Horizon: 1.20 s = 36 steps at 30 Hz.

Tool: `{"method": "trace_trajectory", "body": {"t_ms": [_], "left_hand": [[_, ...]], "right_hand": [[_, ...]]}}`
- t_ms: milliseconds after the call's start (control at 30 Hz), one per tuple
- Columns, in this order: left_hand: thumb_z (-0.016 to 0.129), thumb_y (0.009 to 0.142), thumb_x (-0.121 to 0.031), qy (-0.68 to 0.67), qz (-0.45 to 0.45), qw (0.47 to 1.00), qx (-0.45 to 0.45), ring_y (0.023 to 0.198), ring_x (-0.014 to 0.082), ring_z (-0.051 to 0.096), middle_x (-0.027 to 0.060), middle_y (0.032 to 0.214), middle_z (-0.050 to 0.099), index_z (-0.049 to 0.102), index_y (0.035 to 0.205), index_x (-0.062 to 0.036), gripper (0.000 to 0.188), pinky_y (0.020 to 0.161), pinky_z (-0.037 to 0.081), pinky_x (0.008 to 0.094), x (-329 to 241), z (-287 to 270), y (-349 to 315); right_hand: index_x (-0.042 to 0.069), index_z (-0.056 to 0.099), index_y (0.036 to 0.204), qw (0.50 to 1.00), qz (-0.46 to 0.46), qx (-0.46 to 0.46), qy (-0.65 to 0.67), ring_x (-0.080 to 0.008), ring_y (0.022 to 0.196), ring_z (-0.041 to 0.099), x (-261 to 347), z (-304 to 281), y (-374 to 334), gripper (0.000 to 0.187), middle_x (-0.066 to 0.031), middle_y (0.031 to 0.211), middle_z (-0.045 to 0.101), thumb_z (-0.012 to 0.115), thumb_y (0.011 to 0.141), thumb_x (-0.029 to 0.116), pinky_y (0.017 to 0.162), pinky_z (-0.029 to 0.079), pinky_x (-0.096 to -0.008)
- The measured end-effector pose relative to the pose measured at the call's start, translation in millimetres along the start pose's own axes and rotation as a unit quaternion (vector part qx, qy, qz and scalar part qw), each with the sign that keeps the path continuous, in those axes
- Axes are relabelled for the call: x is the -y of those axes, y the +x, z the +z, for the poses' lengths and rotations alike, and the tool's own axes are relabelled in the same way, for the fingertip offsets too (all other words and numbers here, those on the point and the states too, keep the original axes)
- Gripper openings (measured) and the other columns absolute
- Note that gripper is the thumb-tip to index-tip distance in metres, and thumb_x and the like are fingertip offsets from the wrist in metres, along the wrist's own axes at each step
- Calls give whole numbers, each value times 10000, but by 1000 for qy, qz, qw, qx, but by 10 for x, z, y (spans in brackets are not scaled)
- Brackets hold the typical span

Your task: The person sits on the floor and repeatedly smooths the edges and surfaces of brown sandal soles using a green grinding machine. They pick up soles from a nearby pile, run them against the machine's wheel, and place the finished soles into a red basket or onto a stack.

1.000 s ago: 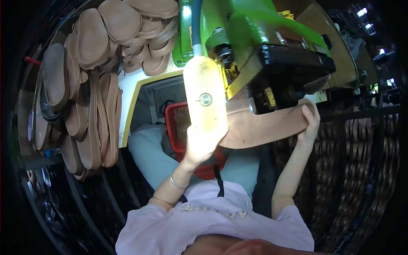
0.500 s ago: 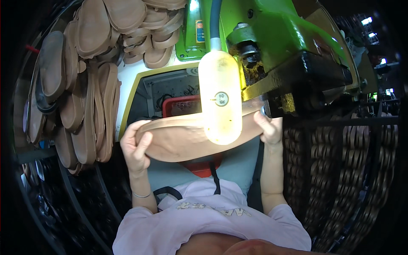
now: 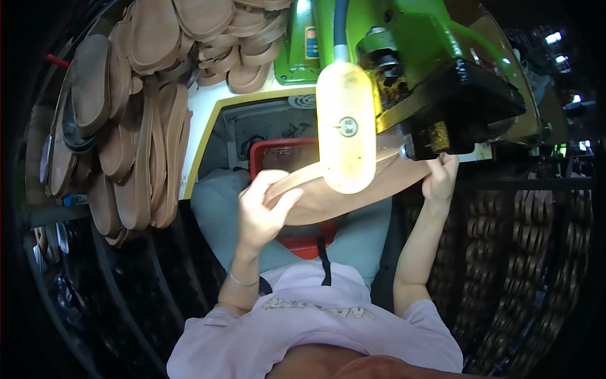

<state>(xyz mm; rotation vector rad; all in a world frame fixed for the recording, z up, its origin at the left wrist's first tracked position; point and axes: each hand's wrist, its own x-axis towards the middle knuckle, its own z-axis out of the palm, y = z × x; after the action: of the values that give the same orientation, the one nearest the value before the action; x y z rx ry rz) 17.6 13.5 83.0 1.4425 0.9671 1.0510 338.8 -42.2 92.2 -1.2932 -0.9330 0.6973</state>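
A tan shoe sole (image 3: 309, 207) is stretched between my two hands, tilted with its right end higher. My left hand (image 3: 264, 211) grips the near-left end, thumb on one face and fingers behind. My right hand (image 3: 442, 179) pinches the far-right end, just below the black machine head (image 3: 437, 136). The sole's upper rim meets the small metal tip (image 3: 405, 150) of that machine; whether they touch, I cannot tell. A glowing oblong lamp (image 3: 346, 136) hides the middle of the sole.
Several tan soles (image 3: 142, 158) are piled at the left, more at the back. The green machine body (image 3: 416, 31) rises at the back right. A red basket (image 3: 259, 151) sits below the yellow-edged table opening (image 3: 205, 136). Racks of soles (image 3: 486, 252) stand at the right.
The sole and both hands have shifted right and slightly up in the view, the right end coming closer under the machine head. The surroundings have shifted slightly too.
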Motion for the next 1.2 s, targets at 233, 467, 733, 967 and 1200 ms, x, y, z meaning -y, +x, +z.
{"method": "trace_trajectory", "body": {"t_ms": [233, 467, 733, 967, 1200], "left_hand": [[686, 761, 10, -125, -1, 986, 109, 777, 141, 643, 99, 859, 681, 640, 942, 64, 195, 733, 509, 260, -195, 101, 427], [655, 769, -16, -163, -108, 972, 128, 801, 137, 639, 112, 894, 684, 637, 975, 64, 222, 767, 495, 247, -29, -628, 528], [674, 803, -69, -145, -127, 979, 62, 802, 123, 628, 101, 899, 673, 622, 981, 51, 221, 763, 484, 237, 179, -1108, 235], [750, 745, -153, 205, -20, 976, 68, 737, 153, 635, 75, 816, 663, 635, 906, -17, 240, 698, 485, 269, -68, -663, 157], [717, 625, -194, 191, 221, 955, 58, 605, 287, 567, 87, 661, 578, 612, 744, -66, 204, 578, 451, 371, -149, 213, 549]], "right_hand": [[-16, 538, 1002, 992, 60, -45, 100, -154, 849, 593, 279, 25, 9, 219, -106, 947, 624, 603, 857, 134, 783, 472, -281], [-2, 534, 1003, 992, 84, -4, 90, -98, 869, 545, 78, 450, -343, 239, -58, 940, 599, 639, 836, 134, 792, 428, -247], [-37, 510, 1187, 992, 51, 61, 95, -136, 1020, 549, 141, 886, -470, 379, -72, 1096, 591, 630, 836, 39, 926, 407, -269], [-36, 540, 1110, 998, -4, 67, -11, -141, 977, 563, 128, 841, -494, 322, -88, 1042, 609, 668, 821, 25, 874, 444, -272], [-36, 508, 1113, 999, 0, -34, 28, -114, 946, 555, 230, 325, -327, 338, -80, 1026, 601, 656, 878, 157, 871, 426, -253]]}}
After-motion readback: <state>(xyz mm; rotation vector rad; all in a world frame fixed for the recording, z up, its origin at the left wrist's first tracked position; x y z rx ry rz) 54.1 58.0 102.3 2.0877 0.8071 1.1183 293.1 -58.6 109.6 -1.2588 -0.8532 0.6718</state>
